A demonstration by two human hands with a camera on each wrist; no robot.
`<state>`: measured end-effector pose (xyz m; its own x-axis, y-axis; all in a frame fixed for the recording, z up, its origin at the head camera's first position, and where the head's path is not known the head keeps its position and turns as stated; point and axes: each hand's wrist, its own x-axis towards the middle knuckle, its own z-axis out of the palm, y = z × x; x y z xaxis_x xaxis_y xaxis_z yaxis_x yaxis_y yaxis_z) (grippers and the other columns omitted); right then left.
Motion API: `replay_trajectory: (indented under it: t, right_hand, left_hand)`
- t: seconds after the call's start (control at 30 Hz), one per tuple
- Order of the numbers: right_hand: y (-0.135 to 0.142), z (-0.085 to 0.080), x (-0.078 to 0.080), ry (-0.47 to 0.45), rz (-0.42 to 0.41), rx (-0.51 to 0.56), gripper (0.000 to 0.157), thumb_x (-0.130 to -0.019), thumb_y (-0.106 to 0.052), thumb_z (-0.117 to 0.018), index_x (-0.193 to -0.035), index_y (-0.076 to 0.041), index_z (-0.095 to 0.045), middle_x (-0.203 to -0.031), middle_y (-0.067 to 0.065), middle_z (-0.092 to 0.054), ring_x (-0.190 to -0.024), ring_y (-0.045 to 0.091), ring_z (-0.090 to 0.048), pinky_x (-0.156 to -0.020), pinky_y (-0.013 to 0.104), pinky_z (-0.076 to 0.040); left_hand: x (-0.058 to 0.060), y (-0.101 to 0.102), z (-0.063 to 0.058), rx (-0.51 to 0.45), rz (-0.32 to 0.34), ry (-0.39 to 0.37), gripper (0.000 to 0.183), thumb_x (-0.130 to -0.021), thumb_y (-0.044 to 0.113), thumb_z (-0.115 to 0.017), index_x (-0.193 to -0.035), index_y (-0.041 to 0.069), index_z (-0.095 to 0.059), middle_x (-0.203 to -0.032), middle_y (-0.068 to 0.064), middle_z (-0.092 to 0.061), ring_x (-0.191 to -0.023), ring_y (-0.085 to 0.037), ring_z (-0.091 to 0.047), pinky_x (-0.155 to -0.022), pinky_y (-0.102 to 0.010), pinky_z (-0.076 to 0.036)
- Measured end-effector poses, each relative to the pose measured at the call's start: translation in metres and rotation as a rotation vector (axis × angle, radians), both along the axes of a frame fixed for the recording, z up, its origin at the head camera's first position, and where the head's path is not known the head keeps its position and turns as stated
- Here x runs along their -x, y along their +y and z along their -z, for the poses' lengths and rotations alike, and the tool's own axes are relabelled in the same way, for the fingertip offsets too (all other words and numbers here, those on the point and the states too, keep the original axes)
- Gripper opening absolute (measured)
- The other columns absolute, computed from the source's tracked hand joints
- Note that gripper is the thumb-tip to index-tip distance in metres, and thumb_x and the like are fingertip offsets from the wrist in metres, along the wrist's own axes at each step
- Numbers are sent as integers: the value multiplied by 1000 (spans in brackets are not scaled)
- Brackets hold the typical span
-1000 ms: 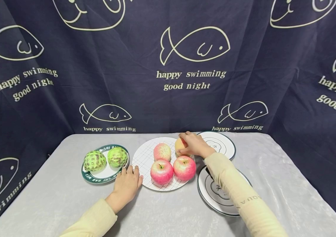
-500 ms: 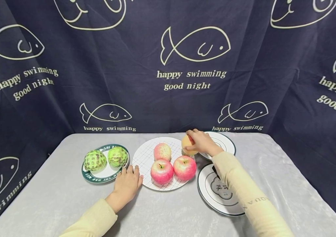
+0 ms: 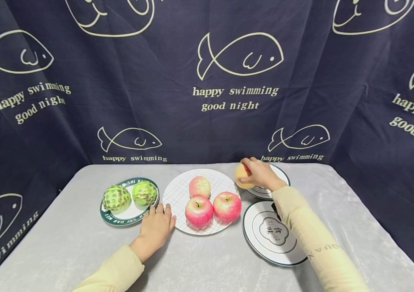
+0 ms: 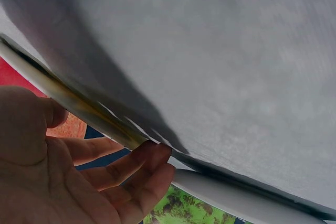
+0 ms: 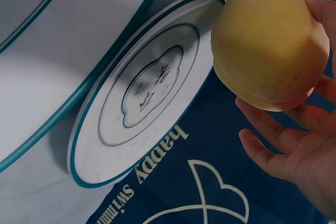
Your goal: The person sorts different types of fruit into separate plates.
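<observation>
My right hand (image 3: 263,176) grips a yellow peach (image 3: 241,176) with a red blush, its fingers curled round the fruit. In the right wrist view the peach (image 5: 268,45) hangs near the rim of the back right white plate (image 5: 86,148). My left hand (image 3: 157,228) rests at the left front rim of the round white plate with a grid pattern (image 3: 176,194); its loosely bent fingertips touch the rim in the left wrist view. On that plate stand two red apples (image 3: 199,211) and a pink-yellow peach (image 3: 199,187).
An oval green-rimmed plate (image 3: 119,222) on the left bears two green, knobbly sugar apples (image 3: 144,193). Another white plate with dark lettering (image 3: 258,243) lies at the front right, partly under my right sleeve. A dark fish-print cloth (image 3: 177,121) stands behind the grey-covered table (image 3: 199,263).
My right hand has carried the yellow peach off the grid plate, rightward to the back right plate. The left hand and the other fruit have stayed in place.
</observation>
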<state>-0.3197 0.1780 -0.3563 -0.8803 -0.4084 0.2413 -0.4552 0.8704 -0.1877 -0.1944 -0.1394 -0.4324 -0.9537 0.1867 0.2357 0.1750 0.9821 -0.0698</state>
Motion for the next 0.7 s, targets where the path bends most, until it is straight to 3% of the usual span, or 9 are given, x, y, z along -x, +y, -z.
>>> replay_trajectory:
  t: [0.27, 0.5, 0.7]
  right_hand:
    - [17, 2, 2, -10, 32, -14, 60, -71, -34, -74, -117, 0, -55, -94, 17, -58, -83, 28, -55, -74, 49, -44]
    - [33, 6, 4, -38, 71, -14, 63, -72, -34, -73, -120, 1, -52, -108, 23, -58, -96, 35, -56, -78, 55, -44]
    - [46, 10, 3, -43, 98, -15, 64, -72, -34, -72, -121, 2, -51, -110, 26, -57, -97, 39, -57, -76, 58, -44]
  left_hand:
    - [0, 0, 0, 2, 1, 3, 44, -91, 33, -48, -118, -1, -55, -104, -19, -56, -95, -37, -54, -76, -47, -46]
    - [-1, 0, -2, 10, 2, -2, 44, -91, 34, -48, -118, -1, -55, -103, -18, -56, -94, -36, -54, -76, -47, -47]
    - [-1, -1, -1, 13, 5, 10, 45, -91, 34, -48, -118, -1, -55, -104, -19, -56, -94, -36, -54, -77, -46, -47]
